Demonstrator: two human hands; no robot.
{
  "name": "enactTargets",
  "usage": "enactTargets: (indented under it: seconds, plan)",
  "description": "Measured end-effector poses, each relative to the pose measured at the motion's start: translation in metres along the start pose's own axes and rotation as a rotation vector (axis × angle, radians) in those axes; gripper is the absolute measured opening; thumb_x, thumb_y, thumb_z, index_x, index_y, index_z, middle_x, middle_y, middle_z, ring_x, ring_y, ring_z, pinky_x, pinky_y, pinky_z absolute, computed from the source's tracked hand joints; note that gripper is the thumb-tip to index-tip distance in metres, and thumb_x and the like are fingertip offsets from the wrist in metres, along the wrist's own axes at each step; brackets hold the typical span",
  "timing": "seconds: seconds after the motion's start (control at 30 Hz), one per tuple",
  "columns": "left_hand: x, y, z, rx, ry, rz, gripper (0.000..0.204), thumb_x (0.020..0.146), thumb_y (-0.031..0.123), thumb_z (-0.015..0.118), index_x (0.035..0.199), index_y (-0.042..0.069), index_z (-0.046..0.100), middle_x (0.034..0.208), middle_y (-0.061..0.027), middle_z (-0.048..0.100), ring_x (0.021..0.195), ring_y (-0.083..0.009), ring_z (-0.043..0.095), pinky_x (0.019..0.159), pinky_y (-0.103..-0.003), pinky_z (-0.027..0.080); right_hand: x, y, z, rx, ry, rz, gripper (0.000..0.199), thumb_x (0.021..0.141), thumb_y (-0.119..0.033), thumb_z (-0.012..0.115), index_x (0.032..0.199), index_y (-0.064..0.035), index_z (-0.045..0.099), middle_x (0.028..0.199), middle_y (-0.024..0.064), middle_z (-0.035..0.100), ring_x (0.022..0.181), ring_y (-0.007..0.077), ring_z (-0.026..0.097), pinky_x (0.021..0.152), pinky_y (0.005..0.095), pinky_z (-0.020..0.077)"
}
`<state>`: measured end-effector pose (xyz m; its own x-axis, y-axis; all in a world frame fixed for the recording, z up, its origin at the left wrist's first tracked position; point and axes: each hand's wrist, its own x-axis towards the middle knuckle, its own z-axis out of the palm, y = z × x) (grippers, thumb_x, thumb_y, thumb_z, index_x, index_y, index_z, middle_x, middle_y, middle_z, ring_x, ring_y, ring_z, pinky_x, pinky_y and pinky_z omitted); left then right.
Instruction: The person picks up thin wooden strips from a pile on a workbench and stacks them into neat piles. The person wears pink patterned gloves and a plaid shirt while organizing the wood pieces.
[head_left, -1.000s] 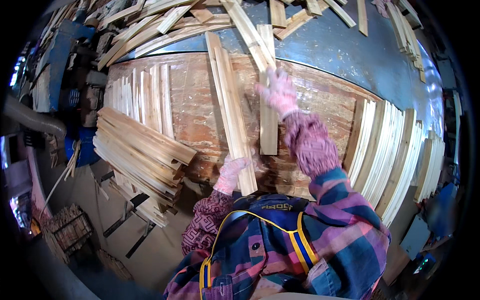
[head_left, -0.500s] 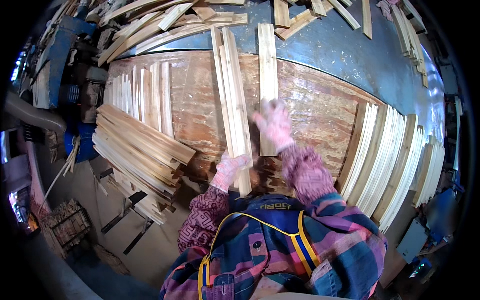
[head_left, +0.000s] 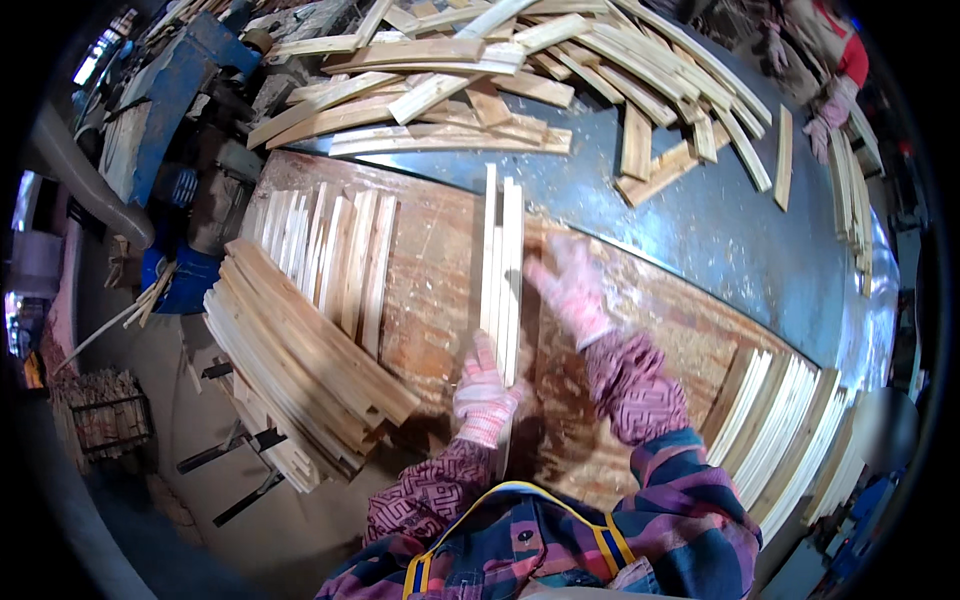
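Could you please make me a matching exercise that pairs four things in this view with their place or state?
Column one
1. Pink-and-white gloved left hand
2. Pink-and-white gloved right hand
3. Jumbled heap of pale wooden boards
4. Grey flexible hose

Column two
A. On the blue-grey metal surface
B. Holding the narrow pale wooden strips
C. At the far left of the view
D. Open, to the right of the strips

Right pairs: 1-B, 2-D, 3-A, 4-C.
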<state>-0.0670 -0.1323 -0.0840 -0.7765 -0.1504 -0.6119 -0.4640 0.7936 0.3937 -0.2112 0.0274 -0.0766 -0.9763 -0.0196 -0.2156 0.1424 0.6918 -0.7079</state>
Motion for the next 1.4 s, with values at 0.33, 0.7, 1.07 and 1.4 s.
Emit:
enactTargets:
  seconds: [0.33, 0.7, 1.07, 1.4]
  plan:
    - [0.036, -0.041, -0.002, -0.086, 0.493, 0.189, 0.099, 0.062, 0.026, 0.085, 0.147, 0.003, 0.038, 0.12, -0.0224, 0.059, 0.099, -0.042, 0.063, 0.084, -0.047, 0.054, 0.347, -0.128, 0.011, -1.124, 0.286, -0.564, 0.058, 0.102, -0.029, 0.046, 0.157, -0.0312, 0.031, 0.166, 0.0077, 0.027, 0.155, 0.0342, 0.018, 0.122, 0.0661, 0.0082]
    - [0.035, -0.054, 0.001, 0.095, 0.487, 0.171, 0.112, 0.064, 0.037, 0.085, 0.154, 0.001, 0.028, 0.126, -0.0248, 0.057, 0.099, -0.042, 0.064, 0.081, -0.048, 0.055, 0.403, -0.107, -0.002, -1.162, 0.059, -0.504, 0.087, 0.086, -0.011, 0.066, 0.16, -0.0292, 0.024, 0.145, 0.0176, 0.044, 0.133, 0.036, 0.047, 0.104, 0.0496, 0.0433]
    - [0.019, -0.026, -0.013, 0.098, 0.355, -0.022, 0.112, 0.071, 0.042, 0.079, 0.159, 0.008, 0.018, 0.132, -0.0187, 0.051, 0.116, -0.0354, 0.056, 0.098, -0.046, 0.05, 0.041, 0.035, -0.128, -0.874, 0.028, -0.324, 0.076, 0.08, -0.009, 0.057, 0.152, -0.0073, 0.033, 0.139, 0.0266, 0.045, 0.119, 0.0457, 0.051, 0.096, 0.0497, 0.0483]
    - [-0.007, -0.047, 0.016, 0.161, 0.256, -0.088, 0.114, 0.077, 0.045, 0.079, 0.161, 0.017, 0.006, 0.15, -0.0175, 0.04, 0.131, -0.0358, 0.048, 0.105, -0.047, 0.046, -0.213, 0.12, -0.068, -0.705, 0.243, -0.056, 0.09, 0.08, -0.038, 0.077, 0.155, -0.0137, 0.033, 0.141, 0.0207, 0.05, 0.124, 0.0413, 0.053, 0.101, 0.0496, 0.0467]
